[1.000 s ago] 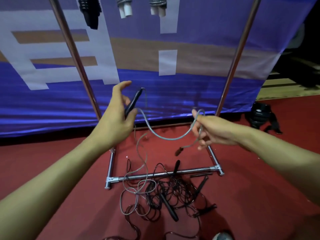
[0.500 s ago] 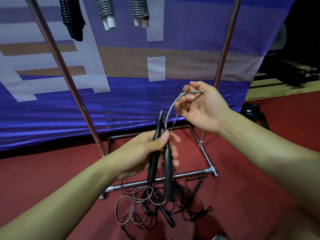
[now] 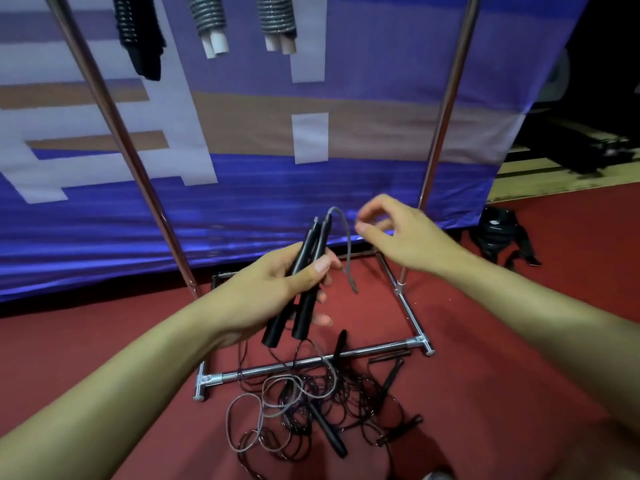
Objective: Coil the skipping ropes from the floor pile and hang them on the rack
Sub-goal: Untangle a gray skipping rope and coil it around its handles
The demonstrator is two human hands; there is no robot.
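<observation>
Along the upper edge hung three coiled ropes [image 3: 207, 22], already done. At centre, the left hand [image 3: 277, 289] gripped both handles [image 3: 304, 282] together; the right hand [image 3: 398, 233] hovered loosely curled, holding nothing. At lower centre, the floor pile [image 3: 311, 410] remained uncoiled.

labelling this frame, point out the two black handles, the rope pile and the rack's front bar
black handles [image 3: 304, 282]: head view, mid-shaft.
rope pile [image 3: 311, 410]: head view, tangle's middle.
front bar [image 3: 263, 370]: head view, left half.

L hand [image 3: 277, 289] grips both handles [image 3: 304, 285]; R hand [image 3: 398, 233] apparently empty, above floor pile [image 3: 311, 407].
</observation>
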